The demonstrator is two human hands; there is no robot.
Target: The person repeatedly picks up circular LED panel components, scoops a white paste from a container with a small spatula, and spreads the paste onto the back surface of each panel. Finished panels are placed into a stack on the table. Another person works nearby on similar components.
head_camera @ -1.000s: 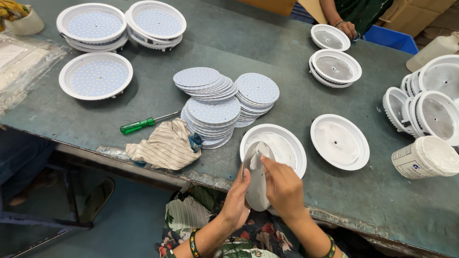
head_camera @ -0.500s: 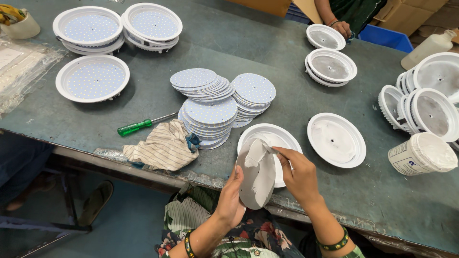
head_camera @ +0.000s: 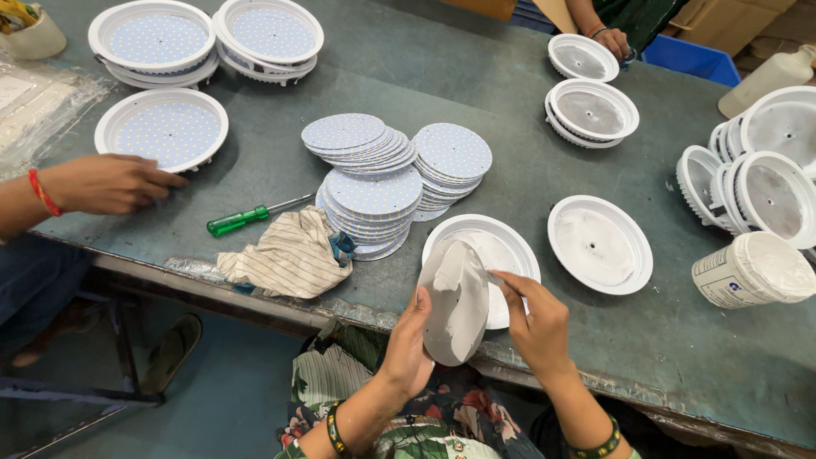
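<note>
Left hand [head_camera: 412, 344] cupping grey-smeared disc [head_camera: 456, 302] on edge; right hand [head_camera: 535, 319] pinching its rim — slippery paste, could drop onto white housing [head_camera: 518, 246] just beyond.

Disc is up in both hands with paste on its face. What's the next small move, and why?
Probably lower the round disc, coated face down, into the open white housing just behind it. The left hand holds the disc tilted on edge, the right hand touches its smeared face, and that housing sits empty, directly beyond both hands.
</note>
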